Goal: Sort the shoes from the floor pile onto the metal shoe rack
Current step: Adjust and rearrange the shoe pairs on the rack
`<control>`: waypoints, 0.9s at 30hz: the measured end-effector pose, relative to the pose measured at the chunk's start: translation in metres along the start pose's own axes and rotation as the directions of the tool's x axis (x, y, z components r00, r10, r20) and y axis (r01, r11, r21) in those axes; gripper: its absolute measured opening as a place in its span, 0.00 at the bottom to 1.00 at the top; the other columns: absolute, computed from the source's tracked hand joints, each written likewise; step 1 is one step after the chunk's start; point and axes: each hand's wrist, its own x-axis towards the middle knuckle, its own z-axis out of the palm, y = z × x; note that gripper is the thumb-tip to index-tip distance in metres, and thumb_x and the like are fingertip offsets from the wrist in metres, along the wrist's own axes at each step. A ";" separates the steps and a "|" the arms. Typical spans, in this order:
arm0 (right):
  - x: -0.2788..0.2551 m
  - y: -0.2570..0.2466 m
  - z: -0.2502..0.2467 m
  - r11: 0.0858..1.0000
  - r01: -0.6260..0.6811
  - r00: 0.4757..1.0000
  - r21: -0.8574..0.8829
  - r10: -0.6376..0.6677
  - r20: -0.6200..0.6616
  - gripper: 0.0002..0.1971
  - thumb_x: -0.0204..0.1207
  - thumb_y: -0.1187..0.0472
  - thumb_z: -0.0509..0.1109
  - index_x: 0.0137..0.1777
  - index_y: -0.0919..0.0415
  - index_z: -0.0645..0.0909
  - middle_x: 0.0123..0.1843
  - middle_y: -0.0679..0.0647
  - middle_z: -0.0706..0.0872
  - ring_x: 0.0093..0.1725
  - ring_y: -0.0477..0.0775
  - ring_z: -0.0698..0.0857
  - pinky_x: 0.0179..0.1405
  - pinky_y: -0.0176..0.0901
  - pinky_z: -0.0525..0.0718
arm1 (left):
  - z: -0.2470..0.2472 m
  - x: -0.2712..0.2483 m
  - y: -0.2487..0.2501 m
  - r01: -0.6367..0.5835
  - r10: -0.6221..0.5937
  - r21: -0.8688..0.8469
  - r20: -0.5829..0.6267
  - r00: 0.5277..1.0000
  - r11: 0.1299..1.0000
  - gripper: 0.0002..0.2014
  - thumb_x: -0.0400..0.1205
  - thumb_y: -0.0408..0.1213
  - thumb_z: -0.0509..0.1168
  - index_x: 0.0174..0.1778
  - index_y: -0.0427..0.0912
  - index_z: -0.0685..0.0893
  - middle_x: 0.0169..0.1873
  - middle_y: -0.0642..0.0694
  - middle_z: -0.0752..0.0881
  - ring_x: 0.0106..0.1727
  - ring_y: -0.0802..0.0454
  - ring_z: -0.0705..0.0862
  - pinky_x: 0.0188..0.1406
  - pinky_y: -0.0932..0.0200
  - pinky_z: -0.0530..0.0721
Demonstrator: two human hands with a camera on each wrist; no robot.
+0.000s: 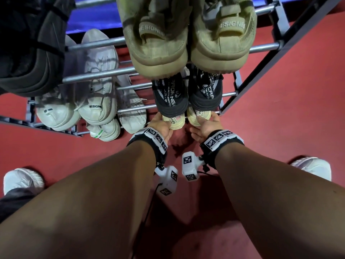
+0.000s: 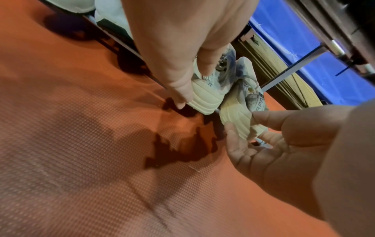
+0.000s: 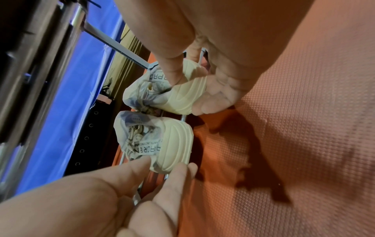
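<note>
A pair of cream shoes lies at the right end of the lowest tier of the metal shoe rack, heels toward me over the front bar. My left hand pinches the heel of the left cream shoe between thumb and fingers. In the left wrist view, that left hand grips the ribbed heel of the left cream shoe. My right hand holds the heel of the right cream shoe. The right wrist view shows the right hand curled round the right cream shoe.
A black pair sits one tier up, directly over the cream pair, and an olive pair sits on top. White shoes fill the left of the lower tiers, and black shoes sit top left. Red mat floor surrounds the rack.
</note>
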 end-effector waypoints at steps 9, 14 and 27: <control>-0.001 -0.005 -0.003 1.000 0.005 1.000 -0.026 -0.005 0.003 0.15 0.89 0.56 0.67 0.61 0.35 0.66 0.59 0.58 0.90 0.44 0.56 0.91 0.49 0.55 0.92 | 0.008 0.008 -0.014 -0.004 0.001 -0.147 -0.026 1.000 0.989 0.26 0.86 0.19 0.60 0.80 0.42 0.72 0.71 0.42 0.83 0.67 0.48 0.85 0.73 0.51 0.80; -0.003 -0.008 -0.002 0.999 -0.010 0.999 -0.043 0.012 0.032 0.15 0.89 0.55 0.66 0.64 0.36 0.64 0.62 0.57 0.89 0.51 0.60 0.94 0.54 0.59 0.92 | 0.010 0.012 -0.012 -0.065 0.057 -0.097 -0.078 0.995 0.993 0.23 0.86 0.18 0.59 0.73 0.43 0.78 0.55 0.49 0.88 0.53 0.55 0.87 0.63 0.56 0.83; -0.010 -0.012 0.001 0.999 -0.005 0.998 -0.050 0.008 0.055 0.19 0.90 0.55 0.63 0.77 0.36 0.66 0.64 0.56 0.87 0.51 0.59 0.95 0.38 0.50 0.92 | 0.005 0.012 -0.009 -0.030 0.026 -0.135 -0.034 0.999 0.990 0.22 0.88 0.23 0.61 0.79 0.41 0.75 0.65 0.48 0.88 0.62 0.55 0.88 0.66 0.57 0.85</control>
